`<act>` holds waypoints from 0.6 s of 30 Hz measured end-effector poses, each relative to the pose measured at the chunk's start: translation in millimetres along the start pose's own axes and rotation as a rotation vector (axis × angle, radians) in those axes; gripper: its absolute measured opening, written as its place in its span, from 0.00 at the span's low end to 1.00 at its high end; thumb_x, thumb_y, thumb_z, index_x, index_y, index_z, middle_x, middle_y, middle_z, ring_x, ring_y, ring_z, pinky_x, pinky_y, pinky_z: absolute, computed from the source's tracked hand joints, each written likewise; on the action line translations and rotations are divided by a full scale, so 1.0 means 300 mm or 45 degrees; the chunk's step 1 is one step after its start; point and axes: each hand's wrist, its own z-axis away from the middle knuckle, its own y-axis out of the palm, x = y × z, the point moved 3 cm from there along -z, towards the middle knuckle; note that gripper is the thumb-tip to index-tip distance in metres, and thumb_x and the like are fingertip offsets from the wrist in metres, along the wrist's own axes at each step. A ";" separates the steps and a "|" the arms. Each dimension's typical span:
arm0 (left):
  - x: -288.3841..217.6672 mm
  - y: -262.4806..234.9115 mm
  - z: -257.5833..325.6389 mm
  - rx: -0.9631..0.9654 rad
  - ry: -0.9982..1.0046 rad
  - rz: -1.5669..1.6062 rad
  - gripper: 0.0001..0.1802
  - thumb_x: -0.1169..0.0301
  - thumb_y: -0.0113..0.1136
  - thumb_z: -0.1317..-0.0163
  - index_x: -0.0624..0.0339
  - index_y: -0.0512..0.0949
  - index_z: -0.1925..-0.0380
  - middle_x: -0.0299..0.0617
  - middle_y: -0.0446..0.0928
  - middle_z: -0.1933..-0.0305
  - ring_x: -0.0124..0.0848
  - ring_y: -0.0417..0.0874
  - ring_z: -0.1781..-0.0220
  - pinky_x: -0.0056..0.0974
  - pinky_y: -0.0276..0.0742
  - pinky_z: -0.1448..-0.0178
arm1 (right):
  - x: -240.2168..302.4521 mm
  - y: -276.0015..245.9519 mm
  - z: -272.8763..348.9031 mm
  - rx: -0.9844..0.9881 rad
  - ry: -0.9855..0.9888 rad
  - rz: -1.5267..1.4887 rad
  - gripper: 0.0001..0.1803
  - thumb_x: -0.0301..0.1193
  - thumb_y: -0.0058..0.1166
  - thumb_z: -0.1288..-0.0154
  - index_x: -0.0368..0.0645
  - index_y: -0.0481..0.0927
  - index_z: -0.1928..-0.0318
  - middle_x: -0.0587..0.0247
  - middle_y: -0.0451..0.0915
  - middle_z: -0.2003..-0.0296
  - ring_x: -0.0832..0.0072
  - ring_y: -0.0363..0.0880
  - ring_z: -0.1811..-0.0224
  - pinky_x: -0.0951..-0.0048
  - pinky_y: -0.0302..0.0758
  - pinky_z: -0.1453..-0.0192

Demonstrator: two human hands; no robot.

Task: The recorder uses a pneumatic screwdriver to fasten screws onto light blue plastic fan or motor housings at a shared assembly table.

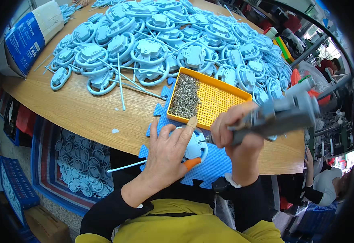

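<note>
My left hand (166,146) presses a light-blue plastic part (194,146) with a rounded loop onto a blue foam mat (215,164). An orange cover is on the thumb and a tan one on a fingertip. A thin light-blue rod (126,166) sticks out to the left from under that hand. Wrapped round a grey power screwdriver (280,117), my right hand (241,141) holds it tilted, its tip at the part's right side. The tool's rear is blurred. Just beyond both hands sits a yellow tray (219,103) with small metal screws (185,95) heaped at its left end.
A large heap of similar light-blue parts (150,48) covers the far side of the wooden table (92,115). At the far left lies a blue-and-white carton (25,40). More parts fill a striped bag (43,162) below the table's left edge. Another person (326,184) sits at the right.
</note>
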 end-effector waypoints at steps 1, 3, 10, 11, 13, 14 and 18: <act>0.000 0.006 -0.007 -0.005 0.012 -0.002 0.52 0.55 0.74 0.56 0.63 0.58 0.33 0.46 0.74 0.56 0.45 0.71 0.49 0.63 0.52 0.35 | -0.021 -0.014 -0.017 -0.001 -0.071 -0.161 0.23 0.46 0.58 0.36 0.37 0.72 0.67 0.63 0.73 0.83 0.77 0.70 0.83 0.78 0.67 0.80; -0.012 -0.001 -0.014 -0.063 0.070 0.072 0.52 0.57 0.74 0.57 0.63 0.60 0.34 0.46 0.74 0.57 0.45 0.71 0.50 0.55 0.58 0.36 | -0.033 -0.044 -0.056 -0.020 0.043 -0.321 0.21 0.45 0.56 0.35 0.37 0.71 0.64 0.64 0.70 0.84 0.76 0.70 0.84 0.77 0.66 0.81; 0.025 -0.071 0.027 -0.054 0.019 0.121 0.49 0.60 0.74 0.57 0.65 0.62 0.35 0.47 0.73 0.58 0.45 0.72 0.53 0.47 0.64 0.42 | -0.093 -0.002 -0.109 -0.197 0.319 -0.356 0.23 0.48 0.56 0.34 0.38 0.72 0.61 0.67 0.68 0.84 0.78 0.68 0.83 0.76 0.65 0.80; 0.030 -0.100 0.053 -0.027 0.007 0.072 0.50 0.59 0.74 0.58 0.65 0.62 0.35 0.47 0.73 0.57 0.45 0.72 0.53 0.48 0.63 0.41 | -0.077 -0.015 -0.081 -0.178 0.259 -0.434 0.25 0.51 0.56 0.36 0.39 0.71 0.60 0.67 0.68 0.83 0.78 0.68 0.83 0.76 0.65 0.80; 0.013 -0.189 0.106 0.102 -0.024 -0.062 0.51 0.56 0.75 0.59 0.65 0.62 0.35 0.49 0.73 0.54 0.46 0.72 0.51 0.50 0.62 0.40 | 0.029 -0.137 -0.001 -0.175 0.004 -0.409 0.30 0.56 0.56 0.39 0.40 0.70 0.59 0.68 0.67 0.82 0.78 0.69 0.82 0.77 0.64 0.80; 0.043 -0.266 0.143 0.188 -0.082 -0.153 0.52 0.55 0.75 0.60 0.65 0.62 0.35 0.51 0.72 0.51 0.47 0.71 0.49 0.52 0.62 0.39 | 0.075 -0.177 0.001 -0.165 -0.163 -0.311 0.32 0.59 0.56 0.41 0.40 0.69 0.58 0.69 0.67 0.81 0.78 0.68 0.81 0.77 0.64 0.80; 0.128 -0.417 0.015 0.084 -0.087 -0.307 0.47 0.54 0.72 0.56 0.59 0.64 0.36 0.52 0.66 0.43 0.51 0.67 0.42 0.53 0.58 0.39 | 0.106 -0.240 -0.034 -0.395 -0.252 -0.010 0.35 0.65 0.53 0.44 0.44 0.68 0.58 0.71 0.65 0.82 0.81 0.63 0.83 0.79 0.59 0.77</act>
